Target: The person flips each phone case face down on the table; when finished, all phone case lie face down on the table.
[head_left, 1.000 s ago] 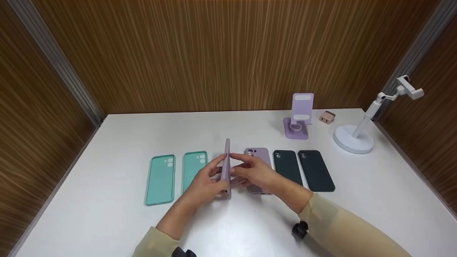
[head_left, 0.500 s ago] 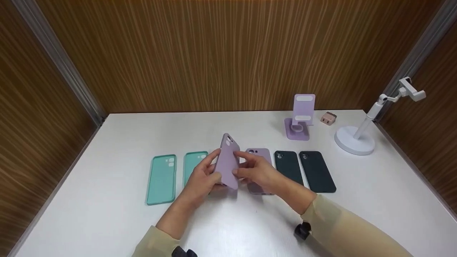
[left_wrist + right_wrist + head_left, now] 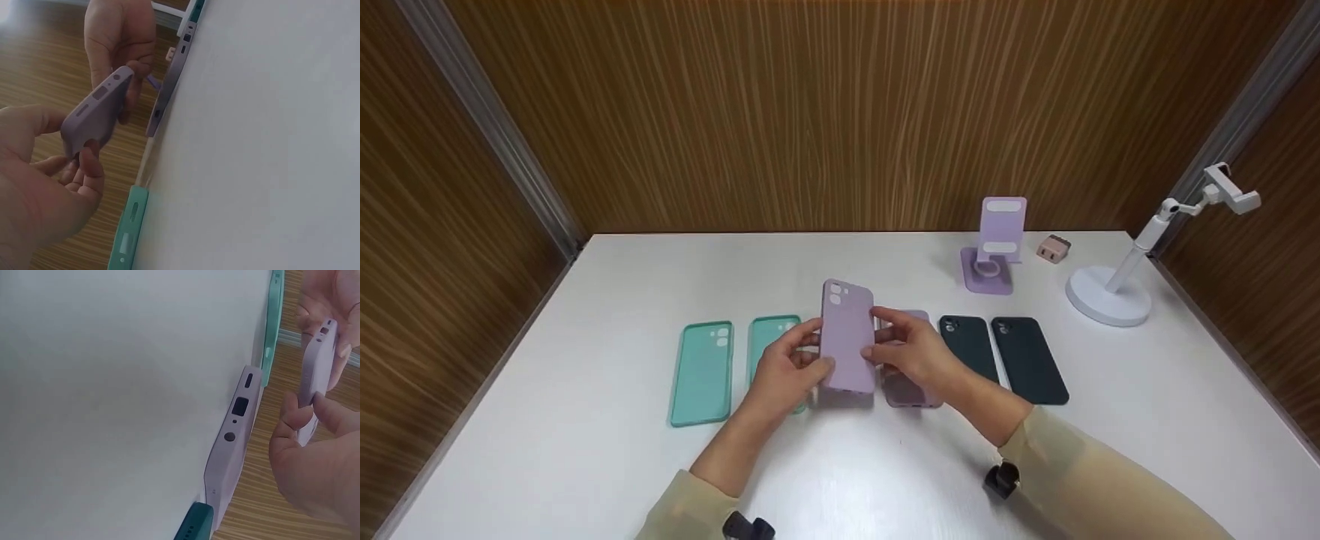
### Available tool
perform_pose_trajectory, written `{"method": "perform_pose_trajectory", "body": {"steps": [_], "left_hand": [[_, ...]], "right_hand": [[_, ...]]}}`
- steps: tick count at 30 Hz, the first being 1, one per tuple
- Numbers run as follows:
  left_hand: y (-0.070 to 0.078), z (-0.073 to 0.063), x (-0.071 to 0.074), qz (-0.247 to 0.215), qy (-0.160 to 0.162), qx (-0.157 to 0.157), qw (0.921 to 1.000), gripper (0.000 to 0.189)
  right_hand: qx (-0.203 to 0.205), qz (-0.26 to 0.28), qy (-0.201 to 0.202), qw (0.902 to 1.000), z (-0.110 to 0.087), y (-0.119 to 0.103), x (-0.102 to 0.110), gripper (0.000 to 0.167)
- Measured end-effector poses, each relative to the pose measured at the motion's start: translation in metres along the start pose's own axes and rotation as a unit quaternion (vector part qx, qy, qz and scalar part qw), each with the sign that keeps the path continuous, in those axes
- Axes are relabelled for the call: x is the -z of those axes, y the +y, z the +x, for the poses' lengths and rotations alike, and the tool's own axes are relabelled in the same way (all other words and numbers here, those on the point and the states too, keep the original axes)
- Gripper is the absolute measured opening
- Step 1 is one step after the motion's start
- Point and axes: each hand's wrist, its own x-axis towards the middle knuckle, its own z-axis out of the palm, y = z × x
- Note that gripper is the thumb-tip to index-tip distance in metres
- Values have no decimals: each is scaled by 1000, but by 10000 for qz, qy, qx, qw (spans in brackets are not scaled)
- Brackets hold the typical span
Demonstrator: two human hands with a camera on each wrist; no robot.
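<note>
Holding lilac phone case [image 3: 849,337] raised off table [image 3: 855,480], mid-scene, tilted, camera cutouts [image 3: 835,298] at far left corner. Left hand [image 3: 784,382] curled on left edge, thumb on near face, fingers behind. Right hand [image 3: 919,354] pinching right edge, thumb and fingers closed on it. Second lilac case [image 3: 911,391] flat on table, partly hidden by right hand. Two teal cases [image 3: 701,375] to left, two dark cases [image 3: 1030,361] to right. Far right: purple stand [image 3: 1003,227], pink charger block [image 3: 1054,249], white round-based stand [image 3: 1108,296].
</note>
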Motion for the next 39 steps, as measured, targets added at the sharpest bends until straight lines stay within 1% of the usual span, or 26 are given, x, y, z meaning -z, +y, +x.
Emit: {"method": "perform_pose_trajectory", "body": {"steps": [3, 9, 13, 17, 20, 26, 32, 34, 39], "left_hand": [[-2, 1, 0, 338, 67, 93, 9994, 61], [-3, 2, 0, 781, 134, 282, 9965, 64], [-4, 2, -1, 1087, 160, 350, 9933, 65], [-5, 2, -2, 1304, 161, 336, 9908, 68], [-6, 2, -2, 1388, 140, 287, 9898, 70], [-9, 3, -2, 1488, 121, 262, 9884, 70], [-13, 1, -2, 1534, 117, 213, 9879, 70], [-13, 1, -2, 1530, 124, 240, 9878, 70], [-15, 0, -3, 1603, 102, 243, 9867, 71]], "right_hand": [[80, -151, 19, 9999, 0, 1, 1, 72], [358, -649, 64, 9972, 1, 3, 1, 75], [447, -924, 75, 9947, 1, 3, 1, 78], [464, -1287, 93, 9906, 2, 2, 1, 81], [556, -1524, 76, 9867, 3, 2, 2, 81], [741, -1760, 36, 9816, 4, 4, 2, 80], [744, -1980, -40, 9774, 4, 5, 1, 81], [730, -2037, -68, 9763, 4, 6, 2, 81], [696, -2103, -143, 9751, 5, 7, 2, 82]]}}
